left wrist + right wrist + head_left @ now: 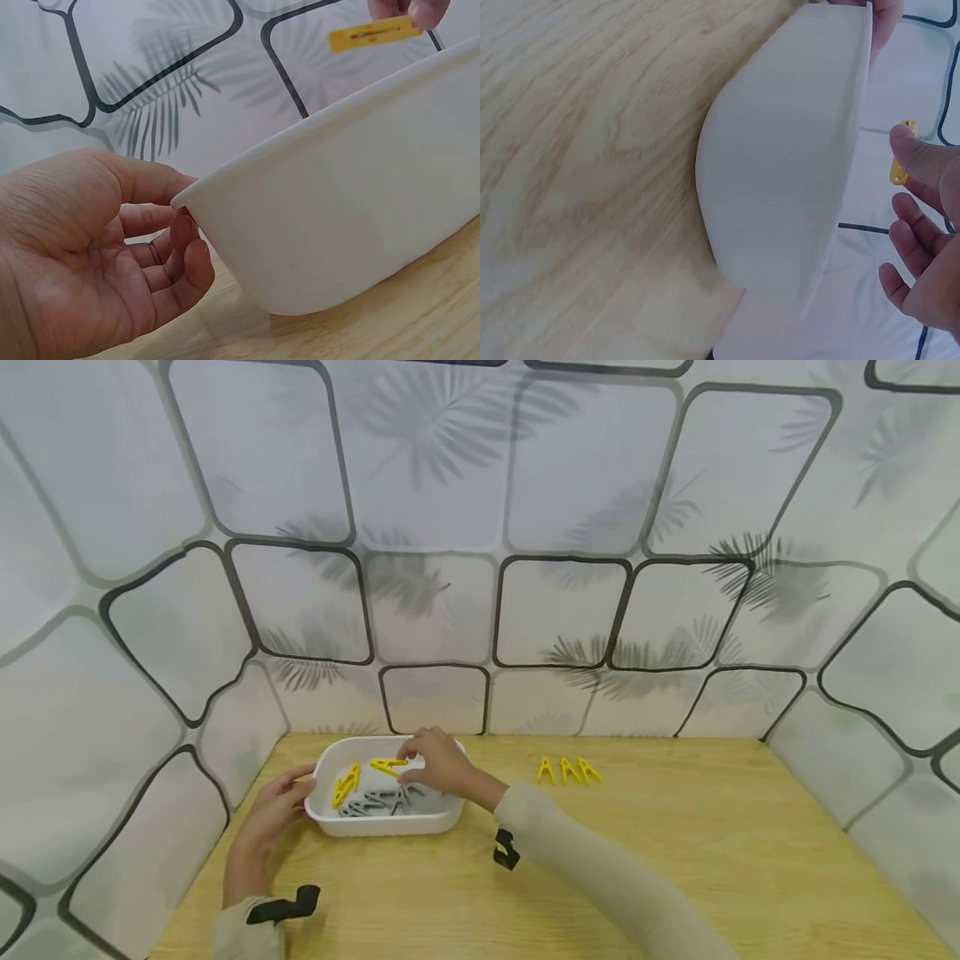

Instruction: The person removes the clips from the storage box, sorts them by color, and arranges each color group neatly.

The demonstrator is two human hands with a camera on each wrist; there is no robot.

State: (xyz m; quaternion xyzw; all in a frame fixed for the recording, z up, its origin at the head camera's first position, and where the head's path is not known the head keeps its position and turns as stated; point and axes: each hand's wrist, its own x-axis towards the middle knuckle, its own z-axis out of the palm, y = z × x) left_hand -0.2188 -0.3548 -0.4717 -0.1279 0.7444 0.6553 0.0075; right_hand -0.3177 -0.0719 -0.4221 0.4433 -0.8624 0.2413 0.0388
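My right hand (442, 764) pinches a yellow clothespin (388, 765) between thumb and fingertips, over the white plastic tub (386, 827). In the right wrist view, that clothespin (901, 154) shows above the tub's rim, its other fingers loosely bent. My left hand (276, 806) holds the tub's left end; in the left wrist view its fingers (180, 255) curl under the rim. Inside the tub lie yellow clothespins (347, 785) at the left and several grey clothespins (375, 803) along the near side.
Three yellow clothespins (567, 770) stand in a row on the wooden table (637, 852), right of the tub. Patterned cloth walls (562, 610) rise behind the table and at both sides. Each sleeve carries a black strap mount (506, 849).
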